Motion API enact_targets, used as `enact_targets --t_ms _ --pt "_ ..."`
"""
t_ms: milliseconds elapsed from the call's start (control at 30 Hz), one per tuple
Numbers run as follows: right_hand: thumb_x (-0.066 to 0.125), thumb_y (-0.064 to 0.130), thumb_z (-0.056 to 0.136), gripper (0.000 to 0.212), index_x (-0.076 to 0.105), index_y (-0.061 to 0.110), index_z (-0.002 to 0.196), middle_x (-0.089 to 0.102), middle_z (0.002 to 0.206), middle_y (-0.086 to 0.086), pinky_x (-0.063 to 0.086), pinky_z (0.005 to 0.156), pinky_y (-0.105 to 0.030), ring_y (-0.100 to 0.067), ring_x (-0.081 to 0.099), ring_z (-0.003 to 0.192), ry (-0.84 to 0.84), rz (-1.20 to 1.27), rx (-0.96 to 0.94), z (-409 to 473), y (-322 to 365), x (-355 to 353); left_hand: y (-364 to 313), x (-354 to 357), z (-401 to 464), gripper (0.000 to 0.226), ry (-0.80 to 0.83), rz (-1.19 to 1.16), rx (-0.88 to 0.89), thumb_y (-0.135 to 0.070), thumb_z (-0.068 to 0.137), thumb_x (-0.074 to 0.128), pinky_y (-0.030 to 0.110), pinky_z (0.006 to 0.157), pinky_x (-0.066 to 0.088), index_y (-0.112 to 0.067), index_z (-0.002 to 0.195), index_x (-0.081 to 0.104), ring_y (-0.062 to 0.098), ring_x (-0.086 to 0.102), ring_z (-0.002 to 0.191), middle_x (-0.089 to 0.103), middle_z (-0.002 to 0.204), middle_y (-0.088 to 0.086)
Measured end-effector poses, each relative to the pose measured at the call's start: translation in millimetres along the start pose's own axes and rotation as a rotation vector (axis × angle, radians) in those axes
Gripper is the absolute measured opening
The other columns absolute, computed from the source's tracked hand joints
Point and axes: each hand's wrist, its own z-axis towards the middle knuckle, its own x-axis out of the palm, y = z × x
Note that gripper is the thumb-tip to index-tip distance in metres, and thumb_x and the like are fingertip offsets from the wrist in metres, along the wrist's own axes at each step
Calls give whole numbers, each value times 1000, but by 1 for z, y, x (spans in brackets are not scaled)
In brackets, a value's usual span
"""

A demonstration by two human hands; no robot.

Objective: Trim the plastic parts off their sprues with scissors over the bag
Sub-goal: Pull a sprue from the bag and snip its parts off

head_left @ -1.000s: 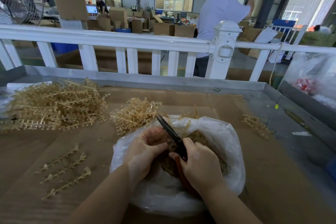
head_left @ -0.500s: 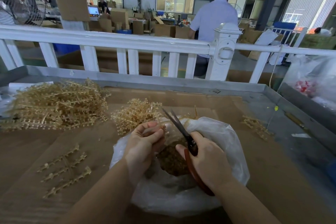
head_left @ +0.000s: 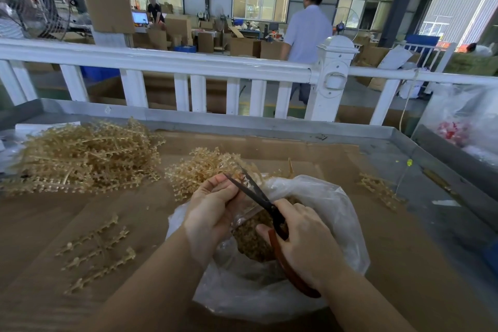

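Observation:
A clear plastic bag [head_left: 336, 213] lies open on the cardboard-covered table, with a heap of small tan cut parts [head_left: 250, 234] inside. My right hand [head_left: 304, 240] grips the red-handled scissors [head_left: 258, 197] over the bag, blades pointing up and left. My left hand [head_left: 213, 207] is curled at the bag's left rim, holding a tan sprue against the blades; the sprue is mostly hidden by my fingers. A big pile of tan sprues [head_left: 80, 156] lies at the far left, and a smaller pile [head_left: 199, 167] sits just behind my left hand.
Three trimmed sprue sticks [head_left: 97, 253] lie on the cardboard at the left. A few more sprues [head_left: 377, 188] lie to the right of the bag. A white railing [head_left: 188, 65] runs behind the table, and a person in a light shirt [head_left: 307, 32] stands beyond it.
Both hands have risen from inside the bag to its left rim. The scissors opened and now sit against the sprue in my left hand. The person behind the railing has stepped to the right.

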Motion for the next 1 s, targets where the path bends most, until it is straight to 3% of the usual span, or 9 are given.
enact_targets --t_ms 133,300,433,567,733,800,1000 --pt "49 55 89 27 52 32 102 56 89 10 40 80 -22 -8 48 87 -11 4 -7 1 2 1 1 0 -1 19 13 15 -9 16 87 48 22 51 56 -2 87 55 14 68 56 64 70 11" --pt "50 54 89 26 54 29 96 57 83 11 43 74 -22 -7 53 81 -19 26 -13 3 2 1 1 0 -2 26 45 10 1 16 85 51 22 54 56 0 105 54 17 71 64 66 82 16" --pt "48 57 88 28 51 29 90 57 76 12 40 65 -16 -4 53 72 -18 13 -10 4 2 1 0 1 -3 19 47 11 1 16 82 53 22 53 56 0 91 55 17 71 63 70 68 11" --pt "50 54 91 24 45 31 87 56 73 12 35 54 -10 -3 49 64 -2 -25 -16 4 2 1 1 1 -4 20 22 45 1 17 83 54 23 54 57 -1 91 56 17 71 63 67 74 12" --pt "48 53 93 23 45 30 89 58 74 10 36 58 -14 -5 51 64 16 -80 -15 2 -2 4 3 1 -5 23 -15 55 -11 18 84 53 26 54 58 -5 84 53 16 69 58 62 73 12" --pt "46 56 92 26 41 31 86 55 69 11 35 53 -13 -4 49 60 22 -85 -15 1 -3 4 4 -1 -6 23 -13 56 -19 18 84 52 25 53 58 -5 84 53 16 70 59 63 75 13" --pt "45 58 91 28 38 32 82 48 64 14 27 46 -10 -3 42 56 26 -111 -23 0 -4 5 6 -4 -5 23 -60 87 -49 17 84 55 25 55 58 -5 88 54 19 65 72 63 78 11"
